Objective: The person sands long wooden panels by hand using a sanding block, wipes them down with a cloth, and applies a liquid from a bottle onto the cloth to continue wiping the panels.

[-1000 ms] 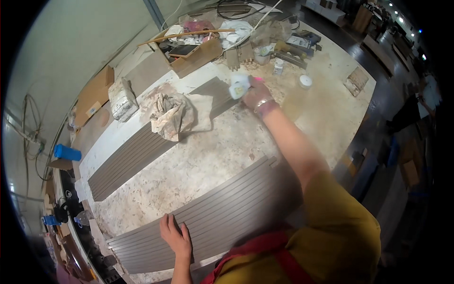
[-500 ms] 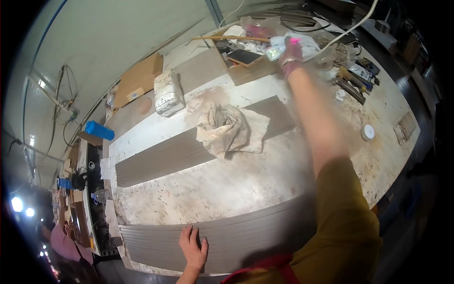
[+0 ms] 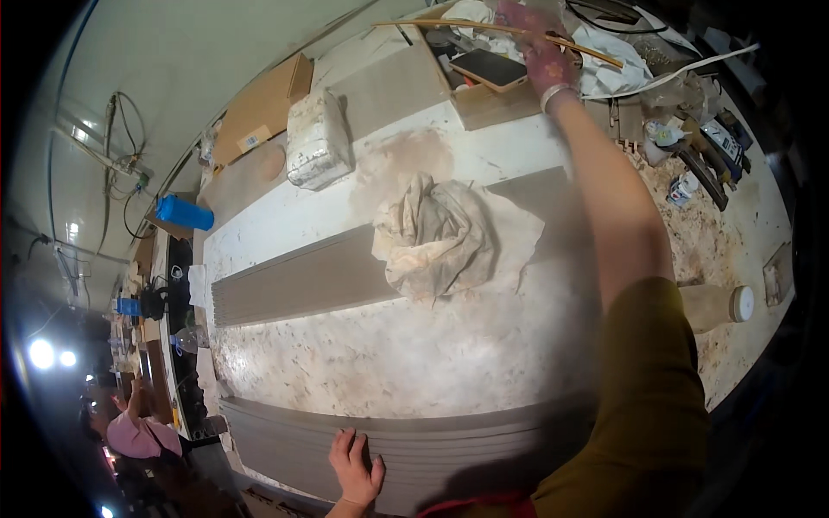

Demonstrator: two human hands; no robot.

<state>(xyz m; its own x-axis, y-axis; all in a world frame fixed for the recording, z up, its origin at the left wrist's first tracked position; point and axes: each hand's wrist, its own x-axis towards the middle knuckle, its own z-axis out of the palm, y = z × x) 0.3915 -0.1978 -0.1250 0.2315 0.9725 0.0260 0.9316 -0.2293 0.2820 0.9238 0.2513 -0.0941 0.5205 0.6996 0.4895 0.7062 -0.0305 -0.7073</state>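
My left hand (image 3: 356, 468) lies on a stack of grey-brown boards (image 3: 484, 449) along the near edge of the table, fingers stretched out. Far off at the right, my right arm reaches to a cardboard box (image 3: 492, 108) holding odds and ends. My right hand (image 3: 547, 67), in a purplish covering with a pale band at the wrist, is beside a dark phone (image 3: 489, 67) on the box. Its fingers are hidden near a thin wooden stick (image 3: 449, 25) and a white plastic bag (image 3: 615, 65). A crumpled cream cloth (image 3: 440, 237) sits on another board stack (image 3: 298, 281).
A white wrapped block (image 3: 318, 138) and a flat cardboard box (image 3: 262, 108) stand at the far left, near a blue bottle (image 3: 184, 212). At right are hand tools (image 3: 704, 177), a small can (image 3: 682, 188) and a white-capped jar (image 3: 712, 306). A person in pink (image 3: 138, 434) is at far left.
My right hand has left the pale packet it was at and is now farther over the box, near the stick. The view has shifted; my left hand stays on the boards.
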